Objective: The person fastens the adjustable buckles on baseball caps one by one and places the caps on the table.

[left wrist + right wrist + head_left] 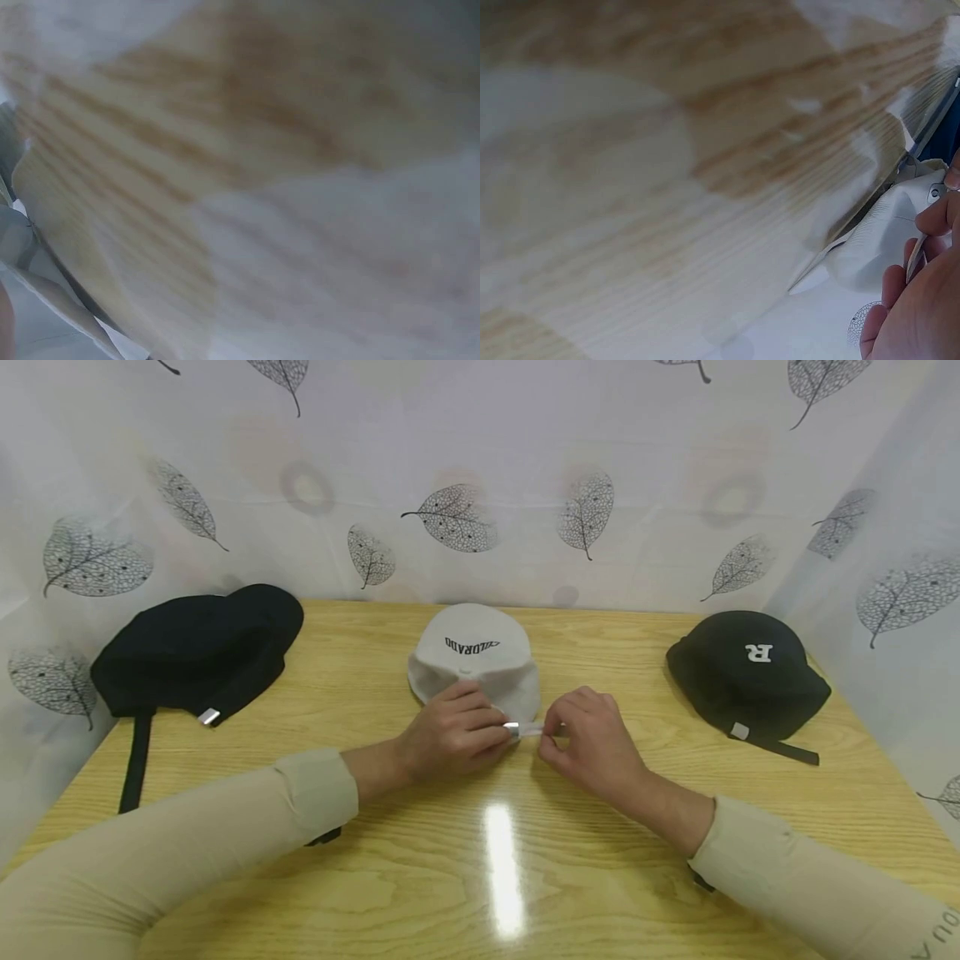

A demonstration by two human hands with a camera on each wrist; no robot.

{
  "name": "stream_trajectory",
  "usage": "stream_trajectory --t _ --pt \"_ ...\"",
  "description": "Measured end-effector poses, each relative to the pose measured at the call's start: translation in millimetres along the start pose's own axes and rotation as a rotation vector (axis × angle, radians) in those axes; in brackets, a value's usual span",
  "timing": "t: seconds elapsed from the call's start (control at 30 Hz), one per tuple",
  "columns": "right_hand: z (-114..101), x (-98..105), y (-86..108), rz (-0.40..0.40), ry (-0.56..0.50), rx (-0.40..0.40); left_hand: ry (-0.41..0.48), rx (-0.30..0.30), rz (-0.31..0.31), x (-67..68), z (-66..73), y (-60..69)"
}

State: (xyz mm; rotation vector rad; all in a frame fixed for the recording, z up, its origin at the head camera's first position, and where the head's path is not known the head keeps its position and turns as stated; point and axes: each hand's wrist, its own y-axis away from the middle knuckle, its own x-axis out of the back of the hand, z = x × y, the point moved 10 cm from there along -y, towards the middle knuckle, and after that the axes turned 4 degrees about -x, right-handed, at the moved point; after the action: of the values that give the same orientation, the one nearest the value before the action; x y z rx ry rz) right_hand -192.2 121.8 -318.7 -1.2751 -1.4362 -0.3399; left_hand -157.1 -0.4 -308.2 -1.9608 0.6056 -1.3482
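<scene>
A white cap (474, 639) with dark "COLORADO" lettering sits at the middle of the table. My left hand (456, 731) grips its near edge beside a silver buckle (512, 730). To the right, my right hand (592, 739) pinches the cap's thin light strap (531, 729), which stretches across from the buckle. The right wrist view shows the cap (866, 251), the buckle (936, 193) and the strap (915, 259) between the fingers of the right hand (922, 300). In the left wrist view the table fills most of the picture, and the left hand's grip is out of sight.
On the left of the wooden table (420, 877) lies a black cap (195, 647), its long strap hanging loose toward the near side. A second black cap (750, 668) with a white "R" is at the right. Behind hangs a leaf-patterned white curtain (525, 443).
</scene>
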Motion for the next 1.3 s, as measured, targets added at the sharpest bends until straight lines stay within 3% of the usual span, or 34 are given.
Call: stream_trajectory --t 1.0,1.3 --pt "10.0 1.0 1.2 0.007 0.035 -0.088 -0.032 0.039 -0.022 1.4 -2.4 -2.2" --pt "12.5 -1.0 -1.4 -0.030 0.017 -0.107 0.018 0.052 0.022 6.5 -4.7 -1.1"
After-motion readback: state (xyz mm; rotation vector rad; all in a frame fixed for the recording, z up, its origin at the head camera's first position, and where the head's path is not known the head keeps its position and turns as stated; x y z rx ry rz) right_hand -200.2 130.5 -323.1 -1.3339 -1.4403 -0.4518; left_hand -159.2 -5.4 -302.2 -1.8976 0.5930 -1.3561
